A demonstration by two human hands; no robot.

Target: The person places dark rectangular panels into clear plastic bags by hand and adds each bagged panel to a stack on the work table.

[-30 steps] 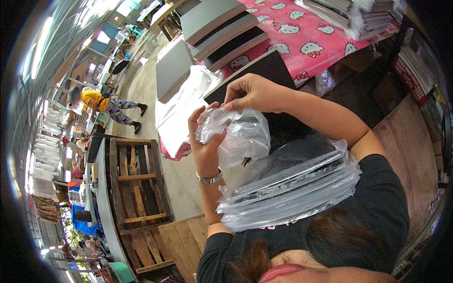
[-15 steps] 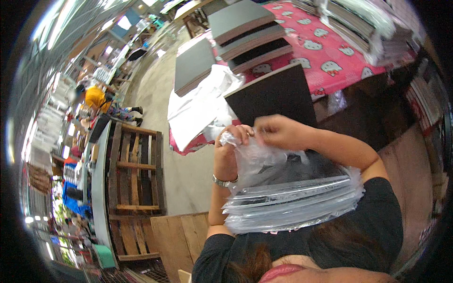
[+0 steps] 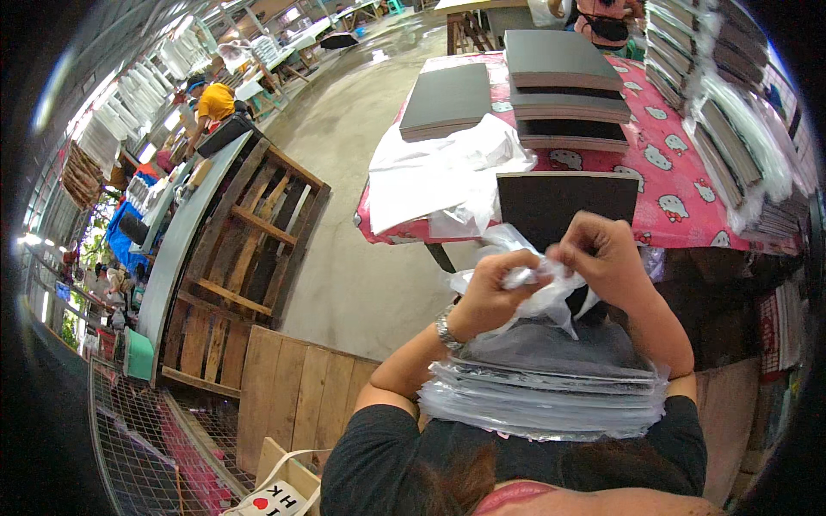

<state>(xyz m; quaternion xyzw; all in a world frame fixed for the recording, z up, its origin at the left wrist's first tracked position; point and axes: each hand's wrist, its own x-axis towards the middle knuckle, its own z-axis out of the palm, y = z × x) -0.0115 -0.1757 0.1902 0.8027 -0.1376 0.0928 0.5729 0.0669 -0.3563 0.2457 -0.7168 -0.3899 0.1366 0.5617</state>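
A stack of dark flat boards inside a clear plastic bag [image 3: 542, 391] rests against my chest. My left hand [image 3: 492, 291] and my right hand [image 3: 602, 256] both pinch the gathered mouth of the bag [image 3: 538, 277] above the stack, the fingers closed on the twisted plastic. I wear a metal watch [image 3: 445, 330] on the left wrist. Just beyond my hands, one dark board [image 3: 564, 204] lies at the near edge of the table.
A table with a pink patterned cloth [image 3: 680, 185] holds stacks of dark boards [image 3: 559, 86], a grey stack [image 3: 447, 101] and loose white plastic bags [image 3: 439, 176]. Bagged stacks [image 3: 731, 129] line the right. A wooden pallet [image 3: 249, 258] stands left. A person in yellow [image 3: 211, 105] works far off.
My hands have come down from in front of my face toward the stack and have drawn the bag's loose top together into a tight twist. My view has tilted toward the table.
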